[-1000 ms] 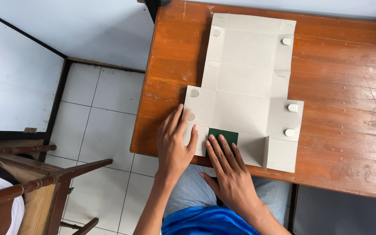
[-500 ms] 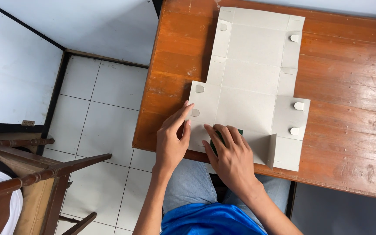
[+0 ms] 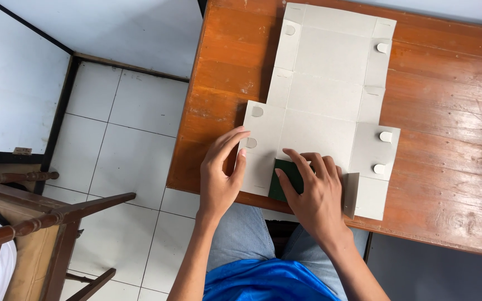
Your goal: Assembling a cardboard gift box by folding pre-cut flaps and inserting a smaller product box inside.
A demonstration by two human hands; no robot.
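Cardboard box blank (image 3: 330, 106), grey, unfolded, lies flat on wooden surface (image 3: 447, 139), near edge overhanging slightly toward person. Right hand (image 3: 313, 192) spread, fingers flat, pressing dark green flap (image 3: 287, 178) at blank's near edge. Left hand (image 3: 221, 173) open, palm on surface edge, fingertips touching blank's left panel beside two round tabs. Neither hand grasps anything. Farther: upright folded flap just right of right hand, round tabs along right side panels. Left of surface: white tiled floor (image 3: 118, 145), wooden chair (image 3: 34, 223).
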